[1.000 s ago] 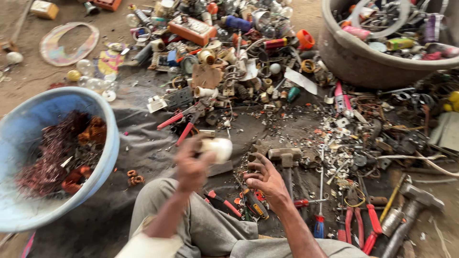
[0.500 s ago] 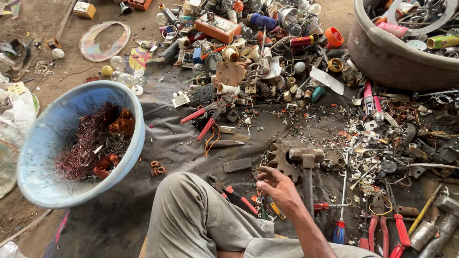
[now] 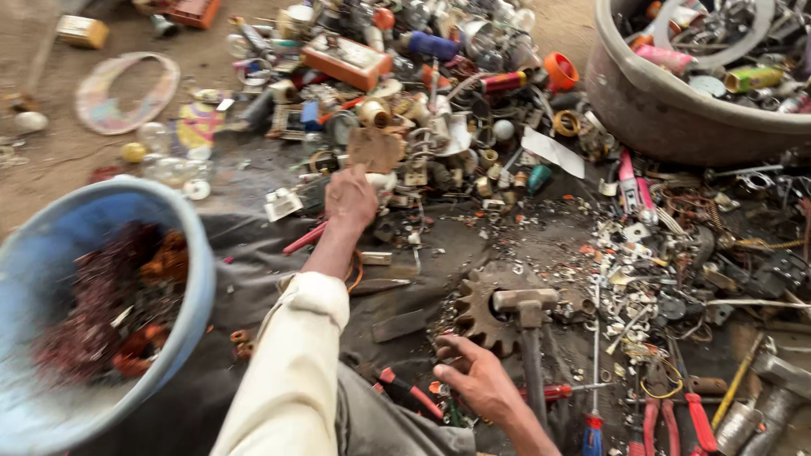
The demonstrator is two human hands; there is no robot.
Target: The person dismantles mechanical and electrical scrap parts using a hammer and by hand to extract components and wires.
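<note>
Since the earlier frame the left hand (image 3: 351,198), then out of view, has reached forward into the scrap heap (image 3: 422,93), its curled fingers at a pale, cream-coloured fitting (image 3: 382,181) at the heap's near edge, though the back of the hand hides whether it grips the piece. Largest of the surroundings are the blue basin (image 3: 198,279) of reddish copper wire at left and the brown tub (image 3: 667,110) of scrap, cut off at top right. Smaller, near the released, open-fingered right hand (image 3: 477,380), lie a rusty gear (image 3: 481,312), a hammer (image 3: 528,325) and red-handled pliers (image 3: 676,414).
</note>
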